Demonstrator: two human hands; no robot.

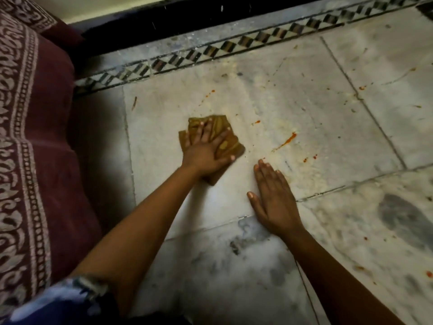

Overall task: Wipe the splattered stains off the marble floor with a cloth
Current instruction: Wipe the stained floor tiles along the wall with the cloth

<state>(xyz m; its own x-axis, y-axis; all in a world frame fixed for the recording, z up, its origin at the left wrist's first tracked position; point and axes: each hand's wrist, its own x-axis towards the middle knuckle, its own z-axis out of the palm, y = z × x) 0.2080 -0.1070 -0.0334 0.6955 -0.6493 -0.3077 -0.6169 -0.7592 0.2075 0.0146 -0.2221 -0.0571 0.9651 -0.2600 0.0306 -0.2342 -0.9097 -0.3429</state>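
Here, in the head view, the left hand (pixel 206 151) lay flat on a folded brown cloth (pixel 230 143), fingers spread and straight, pressing it onto the marble floor (pixel 293 109) near the middle of the picture. The right hand (pixel 274 198) rested palm-down on the bare floor at about four o'clock from the cloth, close beside it but not touching, fingers straight and together, thumb out to the side. An orange-red streak (pixel 287 140) lay at three o'clock from the cloth, with smaller orange-red spots (pixel 310 158) beyond it and more specks (pixel 209 92) at twelve o'clock. A black-and-white checkered border strip (pixel 225 46) ran across the floor at the top. A maroon patterned fabric (pixel 35 141) filled the nine o'clock edge.
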